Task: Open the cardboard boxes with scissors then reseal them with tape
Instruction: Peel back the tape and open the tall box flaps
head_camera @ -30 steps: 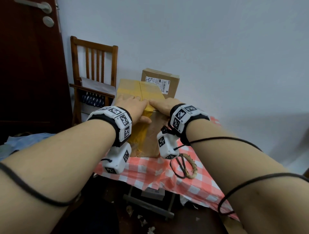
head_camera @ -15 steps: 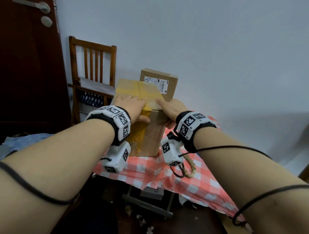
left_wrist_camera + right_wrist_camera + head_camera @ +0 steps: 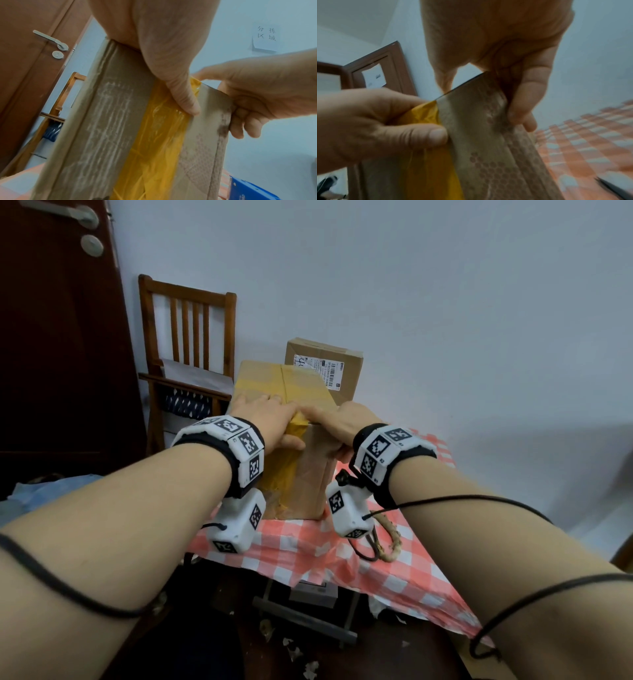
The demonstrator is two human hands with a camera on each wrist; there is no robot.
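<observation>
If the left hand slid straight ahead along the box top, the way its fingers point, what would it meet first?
Likely nothing on the near box itself: the left hand would run along the yellow tape. Past the far edge stands the labelled box, though it may sit slightly right of that line.

Both forearms are bare, no sleeves in sight. Each wrist wears a black band [image 3: 236, 470] topped with white blocks printed with black-and-white square codes. Under each wrist hangs a white camera housing [image 3: 239, 525] with the same codes. A thin black cable [image 3: 68, 590] loops loosely across each forearm
</observation>
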